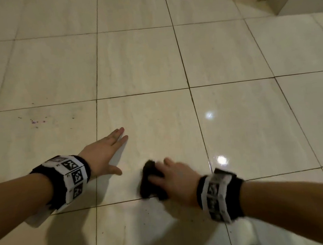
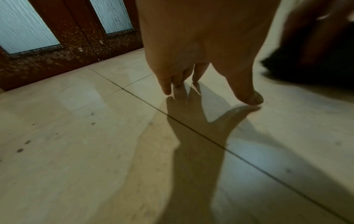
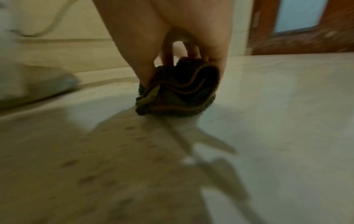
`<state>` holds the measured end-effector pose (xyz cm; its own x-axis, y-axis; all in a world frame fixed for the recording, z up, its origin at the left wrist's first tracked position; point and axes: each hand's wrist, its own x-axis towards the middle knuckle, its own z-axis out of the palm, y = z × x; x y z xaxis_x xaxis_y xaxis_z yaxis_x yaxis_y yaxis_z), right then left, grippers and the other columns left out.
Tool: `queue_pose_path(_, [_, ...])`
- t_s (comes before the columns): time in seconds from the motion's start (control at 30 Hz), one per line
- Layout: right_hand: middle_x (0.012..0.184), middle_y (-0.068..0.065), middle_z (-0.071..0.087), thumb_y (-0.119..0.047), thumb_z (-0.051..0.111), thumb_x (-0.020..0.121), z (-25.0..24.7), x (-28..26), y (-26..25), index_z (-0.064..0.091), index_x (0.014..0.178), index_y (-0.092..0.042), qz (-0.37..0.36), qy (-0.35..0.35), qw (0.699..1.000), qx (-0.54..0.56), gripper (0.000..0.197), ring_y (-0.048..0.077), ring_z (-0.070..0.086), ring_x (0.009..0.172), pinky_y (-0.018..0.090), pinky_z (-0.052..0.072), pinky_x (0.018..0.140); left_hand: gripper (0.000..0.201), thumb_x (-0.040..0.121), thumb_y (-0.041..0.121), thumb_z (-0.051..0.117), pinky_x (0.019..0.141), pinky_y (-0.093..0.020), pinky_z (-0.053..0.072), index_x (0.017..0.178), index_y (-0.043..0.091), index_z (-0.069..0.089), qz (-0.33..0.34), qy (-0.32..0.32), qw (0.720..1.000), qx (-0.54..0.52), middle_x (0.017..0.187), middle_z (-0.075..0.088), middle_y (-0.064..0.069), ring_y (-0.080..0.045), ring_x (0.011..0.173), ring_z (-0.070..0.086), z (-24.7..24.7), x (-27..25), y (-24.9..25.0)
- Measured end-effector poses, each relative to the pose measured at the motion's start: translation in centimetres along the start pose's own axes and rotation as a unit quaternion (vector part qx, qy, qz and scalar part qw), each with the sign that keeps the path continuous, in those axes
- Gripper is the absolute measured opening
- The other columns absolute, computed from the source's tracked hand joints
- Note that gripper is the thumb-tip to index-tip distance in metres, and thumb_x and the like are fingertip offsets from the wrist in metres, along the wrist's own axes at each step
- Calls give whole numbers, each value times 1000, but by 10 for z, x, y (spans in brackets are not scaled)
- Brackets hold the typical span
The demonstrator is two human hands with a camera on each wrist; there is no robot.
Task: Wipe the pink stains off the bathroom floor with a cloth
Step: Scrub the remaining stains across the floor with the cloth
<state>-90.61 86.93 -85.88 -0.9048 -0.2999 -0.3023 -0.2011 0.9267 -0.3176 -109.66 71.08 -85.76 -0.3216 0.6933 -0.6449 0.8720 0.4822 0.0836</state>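
Head view shows both arms with black wrist bands [image 1: 220,194] that carry white strips of black-and-white square codes; no words on them can be read. The left hand [image 1: 101,153] sits at centre left of the frame, its fingers [image 1: 119,134] straight and spread wide, tips down on the tiled floor [image 1: 229,60], holding nothing. The right hand [image 1: 176,175], lower centre, has its fingers curled round a dark bunched cloth [image 1: 149,178] and holds it down on the floor, close beside the left hand. Small pink stains [image 1: 35,121] dot the tile at middle left, well apart from the cloth. More tiny dark specks lie below the cloth. Two bright light spots shine on the tiles at right. Left wrist view shows a brown door [image 2: 80,42] with frosted glass panes in the upper left, speckled with pale spots.
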Motion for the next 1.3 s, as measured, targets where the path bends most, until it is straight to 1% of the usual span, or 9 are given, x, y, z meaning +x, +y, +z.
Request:
queue_pose_path(0.1, [115,12,54,-35,75,70,14,-10,-30,61,114,-24,-86,-90,991,41,47,30,57,95,35,53,65,116,78,62,59,116,-23,5,147,14,-22,-27,-4,1000,12,152,-30,-4,-16,145,-15,2,-9,-9])
queue_pose_path(0.27, [105,19,56,-16,75,70,-15,29,-1,61,119,-13,30,28,994,98,51,38,57,87,41,54,56,128,72,63,64,115,-22,4,142,9,-29,-65,-5,998,-25,143,-39,0,-16,144,-16,12,-24,-27])
queue_pose_path(0.43, [138,14,31,-16,59,86,-45,91,17,29,144,-21,120,39,992,12,65,31,34,123,42,42,94,129,73,62,65,109,-18,-3,142,8,-29,-93,-19,994,-50,144,-39,0,-16,143,-18,17,-34,-43])
queue_pose_path(0.77, [132,10,41,-22,64,83,5,58,-78,51,129,-24,-193,-103,976,-14,48,32,41,117,45,42,93,117,79,55,64,115,-21,5,147,11,-20,-83,-35,996,-22,152,-30,-3,-15,145,-11,16,-39,-58])
queue_pose_path(0.87, [114,16,54,-15,74,71,-6,62,-54,58,122,-17,-105,-9,990,95,54,36,52,98,43,49,76,109,82,51,63,115,-22,9,149,13,-15,-83,-24,996,-20,154,-26,-2,-14,146,-6,18,-36,-59])
queue_pose_path(0.97, [114,17,56,-15,67,78,-29,76,-14,45,135,-11,10,63,993,103,62,35,52,98,45,49,76,83,93,39,53,112,-22,20,151,19,-2,-87,23,995,-37,158,-12,4,-11,145,8,16,-36,-56])
queue_pose_path(1.07, [130,9,48,-25,56,91,-47,77,13,26,145,-17,35,-10,996,80,62,26,44,113,39,42,92,52,96,19,47,104,-27,36,146,18,32,-63,151,983,-79,153,29,1,-18,135,38,10,-38,-45])
queue_pose_path(1.17, [129,3,53,-37,43,97,-50,59,26,38,139,-21,50,-10,983,177,45,20,51,112,30,41,94,37,88,20,49,82,-32,53,121,11,62,56,265,960,-65,119,64,-8,-24,103,64,2,-40,-23])
queue_pose_path(1.3, [128,1,55,-31,41,99,-45,45,66,50,130,-17,151,138,965,162,36,18,53,112,31,44,90,59,82,37,62,91,-33,51,135,19,44,198,193,961,8,134,50,-12,-24,114,55,18,-25,11])
